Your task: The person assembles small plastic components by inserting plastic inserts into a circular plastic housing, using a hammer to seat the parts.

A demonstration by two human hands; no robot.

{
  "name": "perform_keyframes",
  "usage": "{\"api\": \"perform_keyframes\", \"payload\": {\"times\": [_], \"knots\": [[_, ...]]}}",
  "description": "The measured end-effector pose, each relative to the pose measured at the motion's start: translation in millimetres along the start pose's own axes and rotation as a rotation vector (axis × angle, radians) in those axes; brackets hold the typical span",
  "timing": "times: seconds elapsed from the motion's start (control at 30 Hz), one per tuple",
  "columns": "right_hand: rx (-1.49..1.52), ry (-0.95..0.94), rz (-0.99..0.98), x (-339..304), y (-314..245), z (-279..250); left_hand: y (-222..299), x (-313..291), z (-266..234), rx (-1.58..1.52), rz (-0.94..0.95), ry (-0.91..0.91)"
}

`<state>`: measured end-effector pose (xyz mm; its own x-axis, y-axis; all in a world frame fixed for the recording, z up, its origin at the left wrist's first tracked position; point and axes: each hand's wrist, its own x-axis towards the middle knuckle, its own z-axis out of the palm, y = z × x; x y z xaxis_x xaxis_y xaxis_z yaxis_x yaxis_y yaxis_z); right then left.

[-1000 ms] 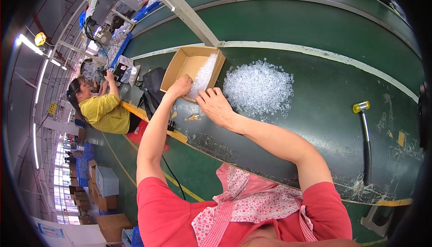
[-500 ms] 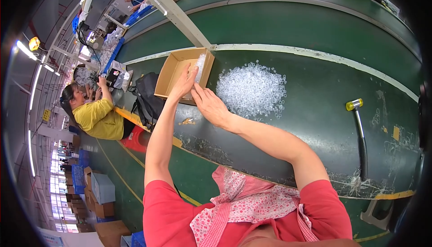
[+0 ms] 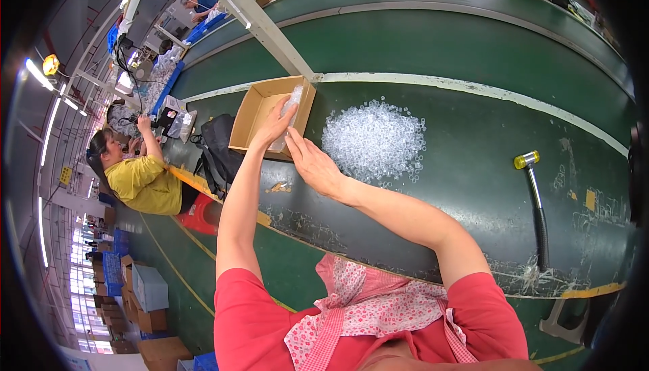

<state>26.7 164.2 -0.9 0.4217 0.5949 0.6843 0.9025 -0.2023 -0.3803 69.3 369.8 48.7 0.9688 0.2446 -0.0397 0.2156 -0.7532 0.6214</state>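
A shallow brown cardboard box (image 3: 243, 115) sits on the dark green table, with a row of clear plastic pieces (image 3: 295, 96) along its right inner wall. My left hand (image 3: 273, 126) reaches into the box, its fingers stretched out and lying against that row. Against the box's near right corner, my right hand (image 3: 315, 165) rests with straight fingers, gripping nothing that I can see. To the right of the box lies a heaped pile of small clear plastic pieces (image 3: 373, 140). My left hand partly covers the row inside the box.
A hammer (image 3: 539, 212) with a yellow head lies at the right. Left of the box is a black bag (image 3: 220, 148). A pale metal post (image 3: 270, 33) rises behind the box, beside a raised strip (image 3: 433, 82). A co-worker in yellow (image 3: 145, 183) sits at the far left.
The view has shifted slightly, and the box and pile sit a little further left in it. Both hands keep nearly the same pose at the box.
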Motion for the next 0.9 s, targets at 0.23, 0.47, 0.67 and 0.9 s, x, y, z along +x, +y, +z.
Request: {"api": "perform_keyframes", "payload": {"times": [0.23, 0.47, 0.67, 0.9], "knots": [[-0.092, -0.019, -0.023, -3, 2, 4, -20, 15, 16, 0.165, 0.265, 0.165], [-0.202, -0.029, -0.072, -4, 0, 2, -14, 11, 18, 0.205, 0.219, 0.178], [-0.285, -0.048, -0.093, -4, -2, 0, -8, 8, 18, 0.186, 0.234, 0.201], [-0.222, -0.079, -0.068, -4, -4, -6, -5, 7, 15, 0.237, 0.188, 0.223]]}}
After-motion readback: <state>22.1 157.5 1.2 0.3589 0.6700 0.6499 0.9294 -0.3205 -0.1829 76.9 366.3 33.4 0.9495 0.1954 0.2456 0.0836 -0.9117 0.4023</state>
